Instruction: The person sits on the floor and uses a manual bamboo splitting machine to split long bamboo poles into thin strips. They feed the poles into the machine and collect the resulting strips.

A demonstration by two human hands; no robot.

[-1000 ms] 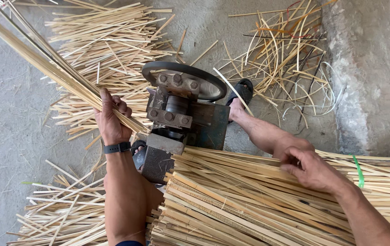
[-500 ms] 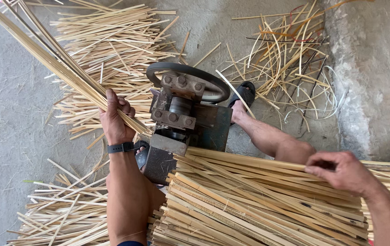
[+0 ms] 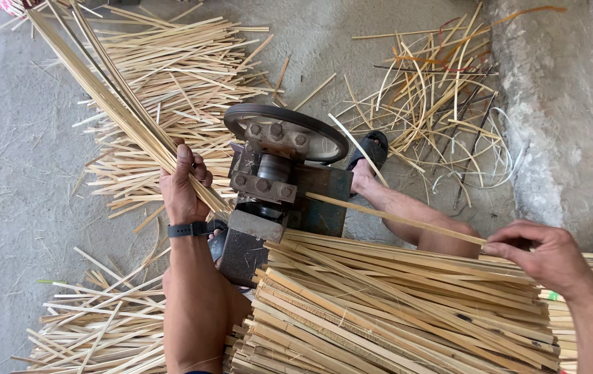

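With the right hand (image 3: 553,257) pinching one bamboo strip (image 3: 393,218) at centre right and the left hand (image 3: 182,185) clenched around the split bundle (image 3: 113,104) running to the upper left, keeping that strip level with the machine (image 3: 276,183) should feed it cleanly.

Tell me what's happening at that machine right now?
A person sits over a small machine with a flywheel. The right hand pinches one bamboo strip with its far end at the machine's side. The left hand grips a bundle of thin strips fanning out on the other side. A stack of strips lies across the lap; loose strips cover the floor.
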